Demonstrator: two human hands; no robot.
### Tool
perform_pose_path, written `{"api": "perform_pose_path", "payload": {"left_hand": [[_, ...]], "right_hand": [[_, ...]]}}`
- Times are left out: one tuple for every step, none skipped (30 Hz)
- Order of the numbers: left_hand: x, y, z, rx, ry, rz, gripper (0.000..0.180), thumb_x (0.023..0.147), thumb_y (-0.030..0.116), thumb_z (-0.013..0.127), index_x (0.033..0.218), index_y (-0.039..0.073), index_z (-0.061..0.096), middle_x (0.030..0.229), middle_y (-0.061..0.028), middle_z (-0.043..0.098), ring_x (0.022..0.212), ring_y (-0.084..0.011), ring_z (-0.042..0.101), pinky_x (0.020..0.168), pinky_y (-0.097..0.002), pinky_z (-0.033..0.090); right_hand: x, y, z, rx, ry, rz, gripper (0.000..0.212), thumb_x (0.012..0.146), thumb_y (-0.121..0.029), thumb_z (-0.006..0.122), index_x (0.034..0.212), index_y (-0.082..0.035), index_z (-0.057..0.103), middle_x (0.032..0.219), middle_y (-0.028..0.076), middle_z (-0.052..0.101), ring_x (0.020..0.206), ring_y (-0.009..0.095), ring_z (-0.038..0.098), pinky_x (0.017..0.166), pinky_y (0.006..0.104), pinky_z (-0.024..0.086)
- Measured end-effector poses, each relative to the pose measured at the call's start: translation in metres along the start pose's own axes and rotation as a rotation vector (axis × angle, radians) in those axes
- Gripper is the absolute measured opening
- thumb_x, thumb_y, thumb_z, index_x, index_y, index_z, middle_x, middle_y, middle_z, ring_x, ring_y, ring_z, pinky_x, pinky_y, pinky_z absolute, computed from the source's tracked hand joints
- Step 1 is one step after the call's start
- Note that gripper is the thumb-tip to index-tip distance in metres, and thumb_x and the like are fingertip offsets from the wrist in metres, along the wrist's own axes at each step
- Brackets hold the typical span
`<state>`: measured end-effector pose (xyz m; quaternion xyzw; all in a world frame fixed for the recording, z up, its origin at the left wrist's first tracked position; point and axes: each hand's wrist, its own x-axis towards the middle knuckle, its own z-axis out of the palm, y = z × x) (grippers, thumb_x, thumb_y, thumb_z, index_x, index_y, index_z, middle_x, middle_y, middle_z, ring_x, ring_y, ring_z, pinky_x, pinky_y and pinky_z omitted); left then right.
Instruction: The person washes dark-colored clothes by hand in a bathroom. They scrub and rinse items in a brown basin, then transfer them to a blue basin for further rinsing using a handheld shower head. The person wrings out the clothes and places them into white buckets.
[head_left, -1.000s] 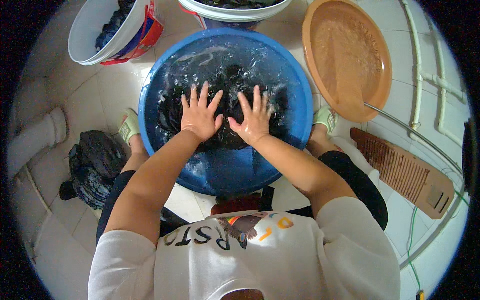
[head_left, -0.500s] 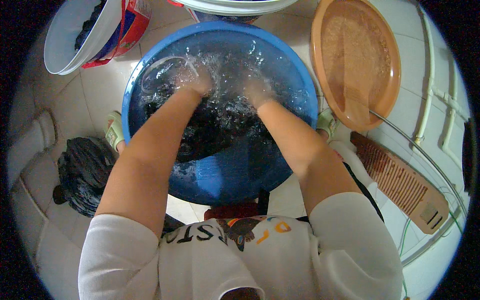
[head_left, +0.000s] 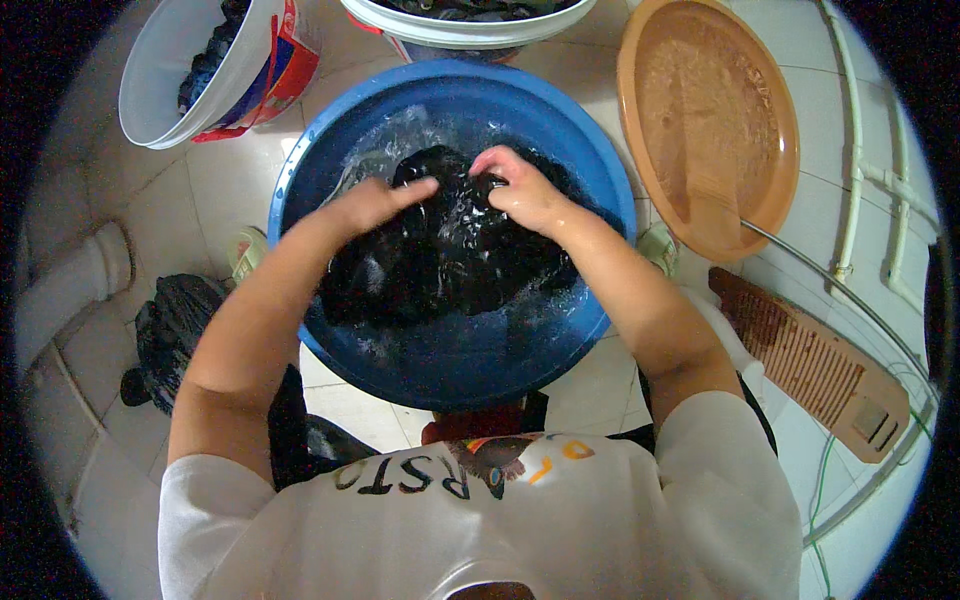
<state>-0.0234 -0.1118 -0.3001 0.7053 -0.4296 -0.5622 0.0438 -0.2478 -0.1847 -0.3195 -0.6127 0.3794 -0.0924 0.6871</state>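
In a round blue tub of water lies a soaked black cloth, bunched up and partly above the surface. What garment it is cannot be made out. At the left of the cloth, my left hand is closed on its upper edge, the fingertips partly hidden by fabric. My right hand pinches the same cloth a short way to the right, thumb and fingers curled together. Wet folds stretch between the two hands, shiny with water. Something pale and translucent shows in the water beyond my left hand.
A white bucket with dark clothes stands far left; another bucket holding dark cloth is behind the tub. At right are an orange basin of water with a hose, a washboard and pipes. A black plastic bag lies left.
Both hands have come up out of the splashing water and now hold the black cloth, raised partly above the surface. The view has shifted slightly.
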Motion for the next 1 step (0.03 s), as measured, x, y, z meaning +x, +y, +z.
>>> {"api": "perform_pose_path", "payload": {"left_hand": [[0.0102, -0.001, 0.0016, 0.191, -0.122, -0.085, 0.095, 0.068, 0.075, 0.045, 0.125, -0.001, 0.044, 0.12, -0.0242, 0.048, 0.12, -0.028, 0.041, 0.099, -0.03, 0.031]], "right_hand": [[0.0007, 0.0004, -0.0074, 0.232, -0.057, 0.152, 0.05, 0.064, 0.002, 0.049, 0.112, -0.008, 0.044, 0.107, 0.011, 0.054, 0.107, 0.03, 0.049, 0.096, 0.0374, 0.035]]}}
